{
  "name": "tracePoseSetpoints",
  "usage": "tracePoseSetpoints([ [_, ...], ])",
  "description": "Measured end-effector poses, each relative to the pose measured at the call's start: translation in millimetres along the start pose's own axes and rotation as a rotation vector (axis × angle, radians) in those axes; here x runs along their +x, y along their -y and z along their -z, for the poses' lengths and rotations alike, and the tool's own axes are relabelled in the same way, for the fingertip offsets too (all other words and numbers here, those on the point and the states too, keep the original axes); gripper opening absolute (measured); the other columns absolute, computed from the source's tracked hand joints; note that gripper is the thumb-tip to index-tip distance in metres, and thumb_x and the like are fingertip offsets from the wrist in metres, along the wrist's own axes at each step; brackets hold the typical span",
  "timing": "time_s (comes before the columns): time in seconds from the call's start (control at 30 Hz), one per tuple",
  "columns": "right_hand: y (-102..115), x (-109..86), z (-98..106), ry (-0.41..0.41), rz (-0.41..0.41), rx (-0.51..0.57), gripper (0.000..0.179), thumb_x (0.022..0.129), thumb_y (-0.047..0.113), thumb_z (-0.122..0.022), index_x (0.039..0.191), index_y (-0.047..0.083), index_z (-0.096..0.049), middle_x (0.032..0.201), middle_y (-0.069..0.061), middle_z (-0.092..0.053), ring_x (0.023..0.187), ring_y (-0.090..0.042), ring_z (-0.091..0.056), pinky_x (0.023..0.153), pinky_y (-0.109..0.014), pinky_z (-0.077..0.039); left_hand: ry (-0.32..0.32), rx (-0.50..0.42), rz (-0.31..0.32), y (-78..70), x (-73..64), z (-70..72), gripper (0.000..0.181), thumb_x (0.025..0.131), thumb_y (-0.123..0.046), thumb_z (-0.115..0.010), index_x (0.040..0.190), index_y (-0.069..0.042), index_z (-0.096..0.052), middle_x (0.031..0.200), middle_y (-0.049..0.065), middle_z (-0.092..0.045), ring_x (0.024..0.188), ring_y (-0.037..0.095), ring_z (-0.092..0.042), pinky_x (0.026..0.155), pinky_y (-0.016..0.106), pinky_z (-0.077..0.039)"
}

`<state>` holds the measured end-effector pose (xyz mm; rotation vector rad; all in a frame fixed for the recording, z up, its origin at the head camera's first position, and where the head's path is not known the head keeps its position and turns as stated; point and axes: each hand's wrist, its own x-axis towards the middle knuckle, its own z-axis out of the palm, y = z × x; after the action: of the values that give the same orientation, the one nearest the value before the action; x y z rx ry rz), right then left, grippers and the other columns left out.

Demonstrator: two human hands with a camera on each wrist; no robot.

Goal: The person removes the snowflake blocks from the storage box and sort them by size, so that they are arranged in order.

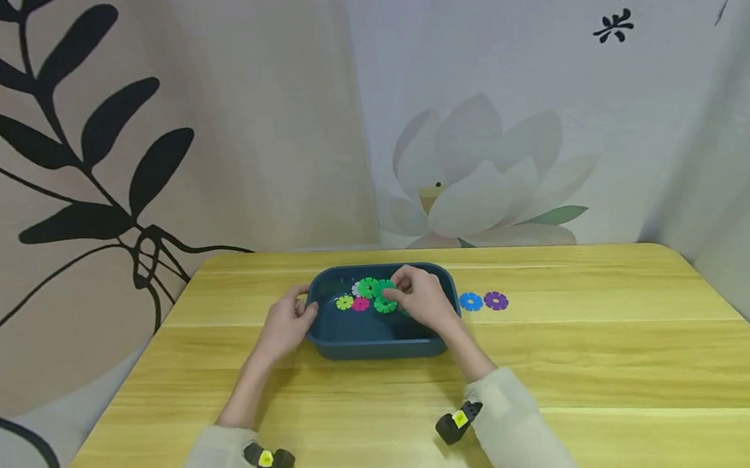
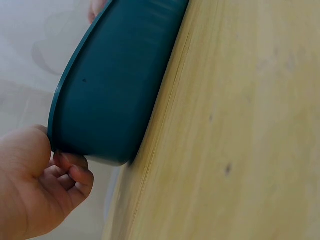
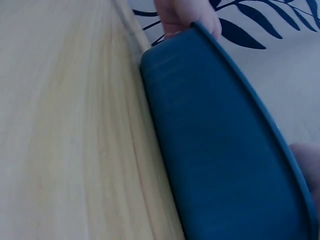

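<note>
A dark blue plastic basin stands on the wooden table. My left hand grips its left end, thumb over the rim and fingers curled beneath it, as the left wrist view also shows. Over the basin's right part, my right hand pinches a green snowflake disc between thumb and fingers. More green discs overlap beside it. A yellow disc, a pink disc and a pale disc partly behind the green ones lie to the left. In the right wrist view the basin wall hides most of this hand.
Right of the basin, a blue disc and a purple disc lie side by side on the table. A printed curtain hangs behind the table's far edge.
</note>
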<state>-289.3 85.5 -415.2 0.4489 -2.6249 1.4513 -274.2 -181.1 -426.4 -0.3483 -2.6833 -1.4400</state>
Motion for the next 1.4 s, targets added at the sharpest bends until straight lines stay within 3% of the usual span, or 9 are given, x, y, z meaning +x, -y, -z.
tracePoseSetpoints([
  [0.27,1.7,-4.6,12.2,-0.128,0.042,0.132,0.021,0.095,0.017,-0.073,0.104,-0.001,-0.067,0.087,-0.012,-0.068,0.078,-0.041,-0.069,0.065,-0.032,-0.056,0.009,-0.005,-0.012,0.8,0.8,-2.4,0.044,0.102,-0.007,-0.055,0.142,0.009,-0.045,0.063,-0.001,-0.038,0.049,0.013,-0.035,0.048,0.025,-0.033],
  [0.57,0.5,-9.7,36.2,-0.163,0.038,0.155,0.019,0.098,0.016,-0.069,0.105,-0.001,-0.066,0.089,-0.015,-0.067,0.077,-0.038,-0.068,0.065,-0.026,-0.053,0.009,-0.013,-0.011,-0.4,-0.1,-2.2,0.044,0.102,-0.007,-0.055,0.142,0.009,-0.045,0.064,0.0,-0.039,0.05,0.014,-0.037,0.047,0.025,-0.033],
  [0.77,-3.7,-13.3,51.9,-0.166,0.026,0.175,0.02,0.098,0.016,-0.068,0.107,-0.002,-0.063,0.092,-0.021,-0.065,0.082,-0.048,-0.066,0.073,-0.051,-0.057,0.002,-0.004,0.0,-1.7,-0.3,-2.6,0.044,0.102,-0.008,-0.056,0.142,0.009,-0.046,0.064,-0.001,-0.038,0.051,0.013,-0.035,0.05,0.025,-0.032],
  [0.83,-6.3,-14.1,56.8,-0.17,0.028,0.183,0.021,0.099,0.015,-0.068,0.108,-0.003,-0.063,0.092,-0.022,-0.065,0.082,-0.049,-0.066,0.074,-0.054,-0.056,0.001,0.01,-0.002,-1.8,-0.7,-2.0,0.044,0.102,-0.007,-0.055,0.142,0.009,-0.046,0.064,-0.001,-0.037,0.051,0.013,-0.035,0.051,0.025,-0.032],
  [1.03,-16.7,-17.5,72.1,-0.178,0.009,0.173,0.023,0.099,0.015,-0.067,0.111,-0.004,-0.062,0.093,-0.019,-0.066,0.08,-0.041,-0.068,0.072,-0.045,-0.059,-0.002,0.014,-0.003,-1.9,-1.1,-2.0,0.044,0.102,-0.008,-0.055,0.142,0.009,-0.046,0.065,0.0,-0.038,0.053,0.014,-0.035,0.052,0.025,-0.033],
  [1.4,-41.8,-24.9,103.8,-0.201,-0.017,0.107,0.024,0.1,0.01,-0.065,0.113,-0.009,-0.061,0.095,-0.026,-0.067,0.076,-0.033,-0.071,0.069,-0.034,-0.059,0.003,0.005,-0.012,-0.7,-1.6,-1.5,0.044,0.102,-0.007,-0.055,0.142,0.009,-0.046,0.065,0.0,-0.039,0.052,0.014,-0.036,0.05,0.026,-0.033],
])
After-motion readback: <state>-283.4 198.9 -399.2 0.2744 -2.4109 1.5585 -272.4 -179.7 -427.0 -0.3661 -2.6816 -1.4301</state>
